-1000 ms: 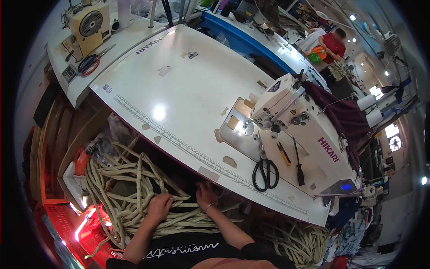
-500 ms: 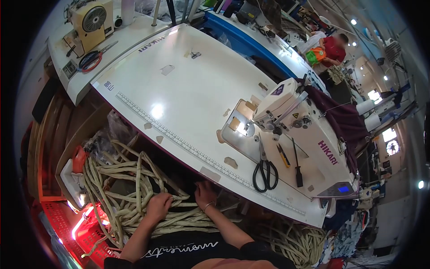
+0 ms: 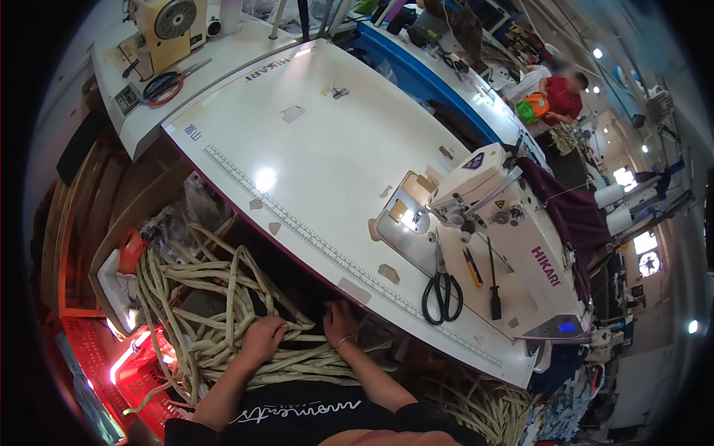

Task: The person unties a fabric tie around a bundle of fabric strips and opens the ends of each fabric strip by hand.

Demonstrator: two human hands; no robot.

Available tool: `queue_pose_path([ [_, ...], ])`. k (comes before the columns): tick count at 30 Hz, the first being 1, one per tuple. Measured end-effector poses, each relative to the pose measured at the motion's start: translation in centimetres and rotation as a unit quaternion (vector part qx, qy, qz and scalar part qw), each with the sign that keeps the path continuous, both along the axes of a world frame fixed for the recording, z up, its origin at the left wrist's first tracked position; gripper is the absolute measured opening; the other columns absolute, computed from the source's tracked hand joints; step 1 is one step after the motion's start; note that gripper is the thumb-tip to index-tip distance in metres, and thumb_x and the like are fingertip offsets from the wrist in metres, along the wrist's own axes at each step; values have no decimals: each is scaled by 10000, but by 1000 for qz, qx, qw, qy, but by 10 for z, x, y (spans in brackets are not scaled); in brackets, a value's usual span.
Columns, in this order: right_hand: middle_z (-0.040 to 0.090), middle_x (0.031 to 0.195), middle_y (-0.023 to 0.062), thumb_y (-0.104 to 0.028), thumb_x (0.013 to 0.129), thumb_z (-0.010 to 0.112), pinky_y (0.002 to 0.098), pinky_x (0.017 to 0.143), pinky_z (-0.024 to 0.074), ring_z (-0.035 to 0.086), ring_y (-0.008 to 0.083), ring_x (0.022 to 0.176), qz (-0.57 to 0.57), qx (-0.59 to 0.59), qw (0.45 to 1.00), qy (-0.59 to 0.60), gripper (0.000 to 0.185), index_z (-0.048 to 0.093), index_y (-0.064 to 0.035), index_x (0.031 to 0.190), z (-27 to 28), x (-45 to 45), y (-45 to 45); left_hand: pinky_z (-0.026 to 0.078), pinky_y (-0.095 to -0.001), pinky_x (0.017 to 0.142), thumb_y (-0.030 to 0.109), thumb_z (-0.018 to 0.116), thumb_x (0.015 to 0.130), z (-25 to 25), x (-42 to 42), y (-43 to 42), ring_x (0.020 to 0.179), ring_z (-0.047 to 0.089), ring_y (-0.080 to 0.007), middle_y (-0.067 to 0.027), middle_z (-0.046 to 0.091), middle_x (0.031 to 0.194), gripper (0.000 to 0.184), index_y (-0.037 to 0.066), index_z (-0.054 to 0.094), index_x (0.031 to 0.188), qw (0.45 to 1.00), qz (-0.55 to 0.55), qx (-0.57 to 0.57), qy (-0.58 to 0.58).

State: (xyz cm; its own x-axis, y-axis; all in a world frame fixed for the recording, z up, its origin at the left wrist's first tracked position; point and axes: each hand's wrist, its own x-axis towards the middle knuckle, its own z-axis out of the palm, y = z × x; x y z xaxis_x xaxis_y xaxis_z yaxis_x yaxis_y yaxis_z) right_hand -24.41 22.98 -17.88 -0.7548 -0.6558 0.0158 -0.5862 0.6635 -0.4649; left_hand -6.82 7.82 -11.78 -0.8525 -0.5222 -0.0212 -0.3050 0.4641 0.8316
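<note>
Head view: long pale-green fabric strips [image 3: 223, 327] lie heaped below the glossy white surface [image 3: 335, 149].
Left hand [image 3: 264, 340]: curled narrow against the strips; cannot tell how firmly.
Right hand [image 3: 341, 324]: by the surface's edge, fingertips shadowed; cannot tell its grip.
White sewing machine [image 3: 513, 230]: purple "HIKARI".
Surface print: "HIKARI", "富山".
Black shirt [image 3: 297, 398]: white "moments PARIS".

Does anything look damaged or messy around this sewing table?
The white tabletop has irregular brownish patches, perhaps worn spots or tape remnants. Below, pale strips lie tangled, one end trailing over the red basket.
</note>
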Motion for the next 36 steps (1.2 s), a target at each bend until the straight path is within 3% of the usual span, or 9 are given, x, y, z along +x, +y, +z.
queue_pose_path([
  [36, 570, 1113, 115, -172, 871, 574, 484, 764, 525, 629, 371, 937, -12, 14, 1000, -17, 232, 627, -175, 1096, 4, 1, -1, 509, -430, 727, 141, 659, 865, 1, 3, 2, 838, 641, -360, -148, 659, 877, 116, 42, 661, 925, 1000, 9, -3, 1],
])
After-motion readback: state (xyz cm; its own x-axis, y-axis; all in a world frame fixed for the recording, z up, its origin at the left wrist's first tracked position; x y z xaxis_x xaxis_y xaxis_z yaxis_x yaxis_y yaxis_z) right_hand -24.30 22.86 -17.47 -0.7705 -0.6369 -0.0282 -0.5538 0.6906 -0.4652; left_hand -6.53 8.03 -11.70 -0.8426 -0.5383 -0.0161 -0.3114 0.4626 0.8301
